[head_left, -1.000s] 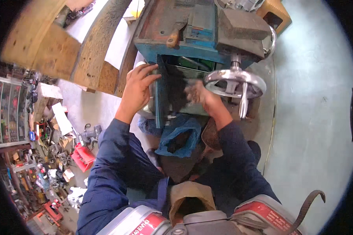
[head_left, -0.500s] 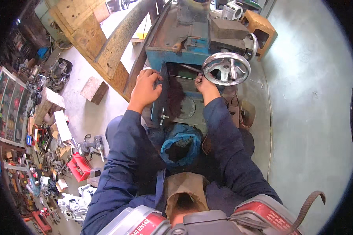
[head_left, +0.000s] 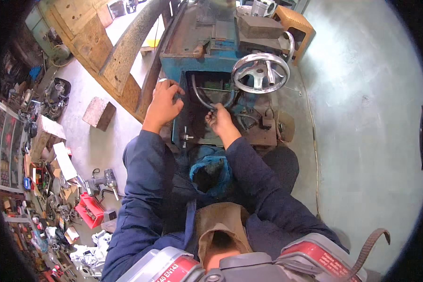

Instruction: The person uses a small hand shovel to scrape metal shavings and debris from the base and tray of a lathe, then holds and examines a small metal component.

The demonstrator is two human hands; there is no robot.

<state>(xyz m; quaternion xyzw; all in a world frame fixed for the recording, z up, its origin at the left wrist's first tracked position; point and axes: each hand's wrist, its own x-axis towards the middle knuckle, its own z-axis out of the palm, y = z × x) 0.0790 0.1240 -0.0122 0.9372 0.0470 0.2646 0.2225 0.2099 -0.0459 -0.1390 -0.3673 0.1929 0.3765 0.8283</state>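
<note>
A blue machine [head_left: 195, 63] has an open compartment below its worn top. My left hand [head_left: 162, 105] has its fingers curled over the compartment's left door edge, beside a small white item partly hidden behind them. My right hand [head_left: 219, 121] grips a dark curved hose [head_left: 198, 97] inside the compartment. A thin rod [head_left: 209, 88] crosses the opening behind the hose. A chrome handwheel [head_left: 260, 73] sits above and right of my right hand. A blue plastic bag [head_left: 198, 164] lies open below the compartment, and a small T-shaped fitting [head_left: 188, 137] is on the door.
A wooden pallet [head_left: 82, 28] leans along the machine's left side. A concrete block [head_left: 98, 113], drill [head_left: 109, 181], red toolbox [head_left: 90, 209] and several loose parts lie on the left floor. An orange plastic stool [head_left: 301, 30] is behind the handwheel; a pale wall [head_left: 362, 117] is at right.
My right hand has moved left and down from beside the handwheel, and the hose now bends out toward it in the opening. My left hand stays at the door edge.
</note>
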